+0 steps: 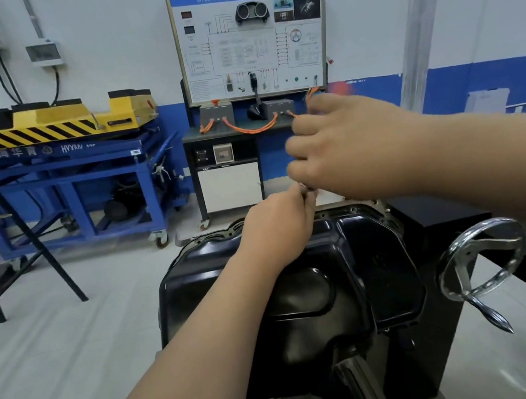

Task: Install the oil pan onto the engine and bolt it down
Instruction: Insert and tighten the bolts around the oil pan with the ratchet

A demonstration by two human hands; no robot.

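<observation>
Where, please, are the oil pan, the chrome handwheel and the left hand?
oil pan [306,295]: head view, its glossy top face.
chrome handwheel [495,281]: head view, its lower rim.
left hand [278,221]: head view, its back.

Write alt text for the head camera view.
Two bare hands meet over the far rim of a black oil pan: the left hand pinches a small metal piece, the right hand close above it. A chrome handwheel stands to the right.

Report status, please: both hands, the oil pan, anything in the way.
Left hand pinches small metal part above far edge of oil pan. Right hand at same part, fingers curled, grip hidden. Pan lies in position. No obstruction seen.
</observation>
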